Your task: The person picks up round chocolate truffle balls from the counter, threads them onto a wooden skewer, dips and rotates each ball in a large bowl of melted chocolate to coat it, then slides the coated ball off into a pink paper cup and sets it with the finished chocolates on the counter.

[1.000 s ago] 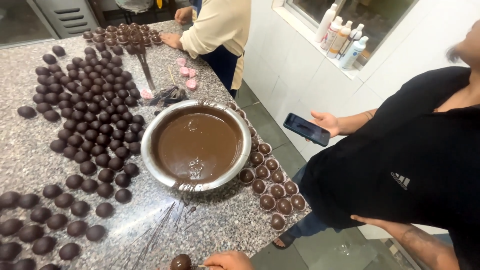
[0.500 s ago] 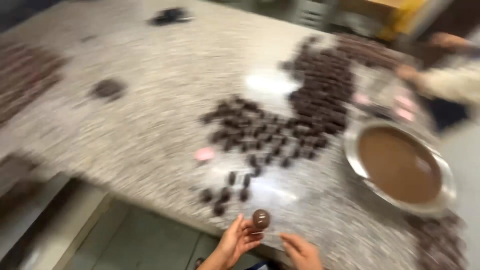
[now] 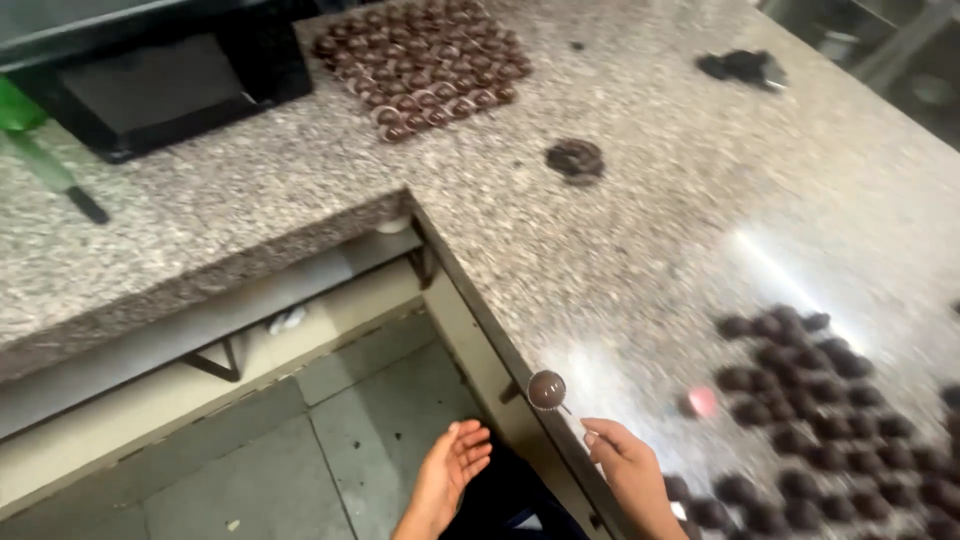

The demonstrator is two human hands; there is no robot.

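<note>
At the far left corner of the speckled stone surface [image 3: 250, 200] lies a green-handled tool [image 3: 40, 150], with a black tray [image 3: 160, 75] just beside it. Further along the far edge sits a tight block of chocolate balls [image 3: 425, 55], already coated by the look of them.

Below the surface's inner corner, over the tiled floor [image 3: 300, 450], the left hand [image 3: 450, 470] hangs with palm up and fingers loosely spread — its grip is wide and holds nothing. Just right of it, at the near edge, the right hand [image 3: 625, 465] pinches a thin stick [image 3: 572, 412] between thumb and fingertips, a narrow grip; on the stick's tip sits a glossy dipped chocolate ball [image 3: 547, 389], right over the surface's edge.

A dark smear [image 3: 575, 160] and a second dark patch [image 3: 740, 65] mark the middle and far right. Near the right edge lie rows of uncoated dark balls [image 3: 830, 430], with one small pink piece [image 3: 703, 402] beside them.

The risk as I judge it: the coating looks wet, so it could drip to the floor — or the ball could slide off the tilted stick, since the open hand is not under it.
</note>
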